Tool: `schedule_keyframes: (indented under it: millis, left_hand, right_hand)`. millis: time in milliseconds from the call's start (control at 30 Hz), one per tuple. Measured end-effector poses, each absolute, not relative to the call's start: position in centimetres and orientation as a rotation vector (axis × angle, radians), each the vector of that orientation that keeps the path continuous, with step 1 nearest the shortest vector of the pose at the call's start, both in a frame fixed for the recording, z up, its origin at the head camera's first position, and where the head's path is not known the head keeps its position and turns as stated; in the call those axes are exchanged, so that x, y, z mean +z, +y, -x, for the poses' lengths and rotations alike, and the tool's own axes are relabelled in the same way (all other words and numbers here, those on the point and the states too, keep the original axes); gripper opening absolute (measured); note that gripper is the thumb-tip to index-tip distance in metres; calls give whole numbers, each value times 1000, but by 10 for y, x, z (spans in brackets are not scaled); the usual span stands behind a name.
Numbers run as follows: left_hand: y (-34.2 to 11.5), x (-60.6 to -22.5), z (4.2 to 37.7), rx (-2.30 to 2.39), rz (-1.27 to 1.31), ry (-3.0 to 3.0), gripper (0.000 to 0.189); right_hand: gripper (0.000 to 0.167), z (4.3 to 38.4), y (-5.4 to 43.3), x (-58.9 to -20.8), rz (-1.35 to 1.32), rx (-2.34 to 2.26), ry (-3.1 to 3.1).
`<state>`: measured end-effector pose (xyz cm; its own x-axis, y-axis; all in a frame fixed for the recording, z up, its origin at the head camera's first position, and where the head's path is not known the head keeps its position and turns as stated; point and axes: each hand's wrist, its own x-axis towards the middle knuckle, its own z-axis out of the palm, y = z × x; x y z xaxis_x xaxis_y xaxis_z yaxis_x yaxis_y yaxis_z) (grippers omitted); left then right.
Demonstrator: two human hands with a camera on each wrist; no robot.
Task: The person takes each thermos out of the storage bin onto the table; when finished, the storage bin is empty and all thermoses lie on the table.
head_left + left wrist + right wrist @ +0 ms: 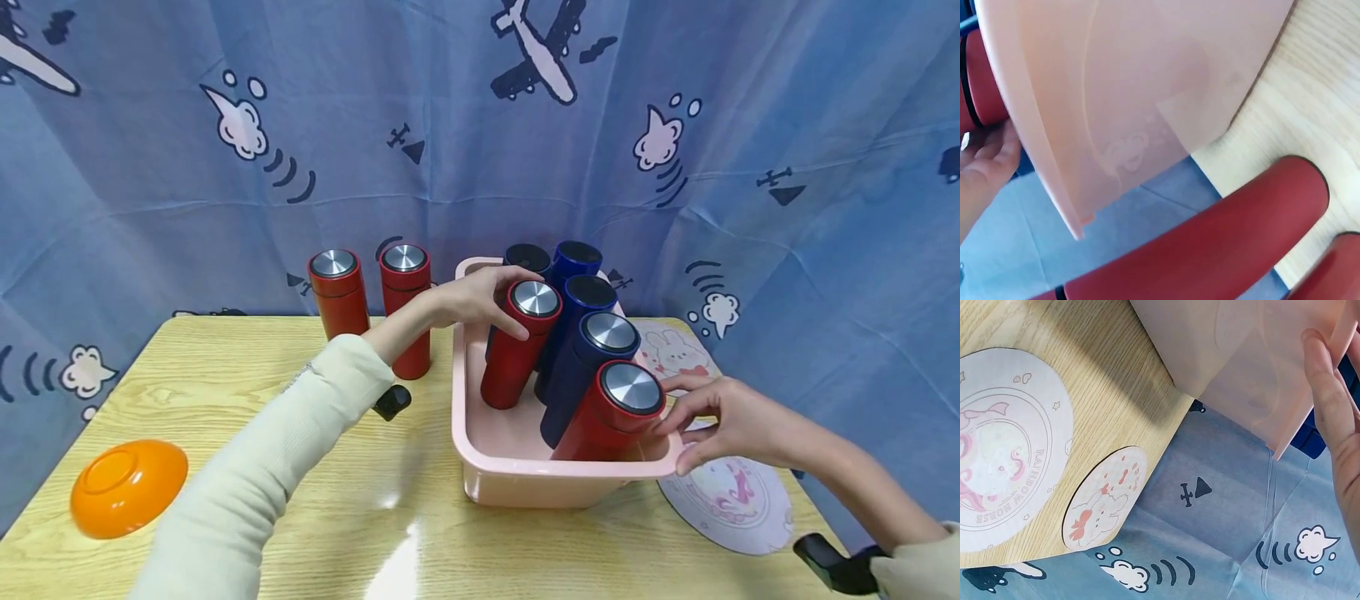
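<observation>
In the pink tub [480, 454], the left hand [480, 298] gripped a third red flask [521, 342]; two stood outside, one remained inside.

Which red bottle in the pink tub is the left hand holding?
The left hand grips the red bottle at the tub's left side, almost upright. The other red bottle leans at the front, by the right hand.

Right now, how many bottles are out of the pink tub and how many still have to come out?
Two red bottles already stand on the table. The left hand grips a third red bottle in the pink tub, while the right hand holds its rim. Five more bottles remain inside: four blue, one red.
</observation>
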<state>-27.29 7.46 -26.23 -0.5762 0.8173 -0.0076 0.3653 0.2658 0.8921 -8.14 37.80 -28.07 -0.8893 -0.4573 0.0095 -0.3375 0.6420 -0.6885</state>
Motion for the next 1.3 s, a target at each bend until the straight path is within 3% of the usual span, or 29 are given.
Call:
schedule_keyframes:
  millis: [867, 1300]
  left_hand:
    - [55, -286, 243, 1351, -1115, 1884, 68]
    - [74, -293, 235, 1275, -1299, 2230, 60]
  right_hand:
    - [26, 81, 378, -282, 678, -1100, 2678]
    - [26, 82, 380, -281, 673, -1133, 2642]
